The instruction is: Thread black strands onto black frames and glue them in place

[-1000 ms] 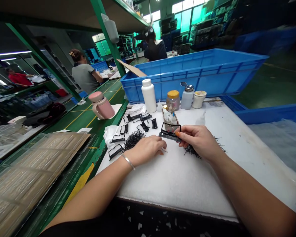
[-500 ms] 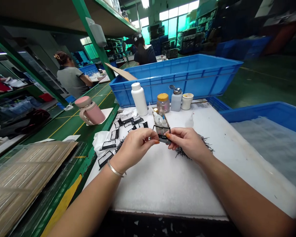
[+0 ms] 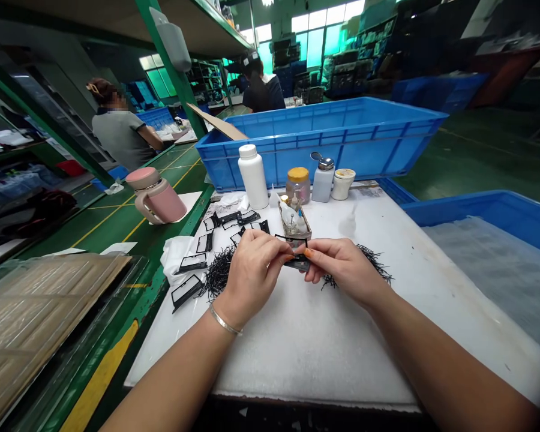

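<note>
Over the white work surface (image 3: 297,342), both hands meet at a small black plastic frame (image 3: 300,264). My right hand (image 3: 344,264) is closed, its thumb and fingers gripping the frame's right side. My left hand (image 3: 257,264) is pinched at the frame's left side, with its fingertips against it; whether they also hold a small piece is hidden. Several similar black frames (image 3: 186,292) lie to the left, some on a white cloth. A pile of thin black strips (image 3: 219,273) sits beside my left hand, and another pile (image 3: 372,258) is partly behind my right hand.
Behind the hands stand a small tray (image 3: 309,233) of bottles, a white bottle (image 3: 253,179), a yellow-lidded jar (image 3: 298,187), a pump bottle (image 3: 323,183) and a white tub (image 3: 342,185). A blue crate (image 3: 315,150) borders the back. A pink mug (image 3: 159,201) is left. Two co-workers sit beyond.
My left hand has turned and moved slightly right, its fingers now closer to my right hand. The frame has tilted and dropped a little. The view has shifted slightly.
</note>
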Demonstrator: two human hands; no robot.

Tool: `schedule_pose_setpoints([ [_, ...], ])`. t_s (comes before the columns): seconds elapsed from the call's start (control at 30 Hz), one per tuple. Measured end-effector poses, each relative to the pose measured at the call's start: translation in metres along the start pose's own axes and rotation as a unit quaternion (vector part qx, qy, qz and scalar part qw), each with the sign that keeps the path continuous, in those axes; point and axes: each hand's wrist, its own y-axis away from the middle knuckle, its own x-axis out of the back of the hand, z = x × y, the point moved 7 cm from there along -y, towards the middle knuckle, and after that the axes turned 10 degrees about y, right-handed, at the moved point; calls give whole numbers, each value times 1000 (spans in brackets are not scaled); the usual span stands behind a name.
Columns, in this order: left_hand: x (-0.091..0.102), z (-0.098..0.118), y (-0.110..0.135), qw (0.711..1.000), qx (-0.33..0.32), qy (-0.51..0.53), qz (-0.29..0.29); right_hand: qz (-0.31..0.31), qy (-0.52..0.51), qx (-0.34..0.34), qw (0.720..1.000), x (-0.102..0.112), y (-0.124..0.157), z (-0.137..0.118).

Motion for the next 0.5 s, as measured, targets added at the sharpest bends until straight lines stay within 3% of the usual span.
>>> schedule_pose_setpoints([
  [0.2,14,-18,4,996,58,45,53,22,-7,-8,1000,6,-2,3],
  [0.5,12,-29,5,989,98,106,31,49,-23,-20,998,9,-3,4],
])
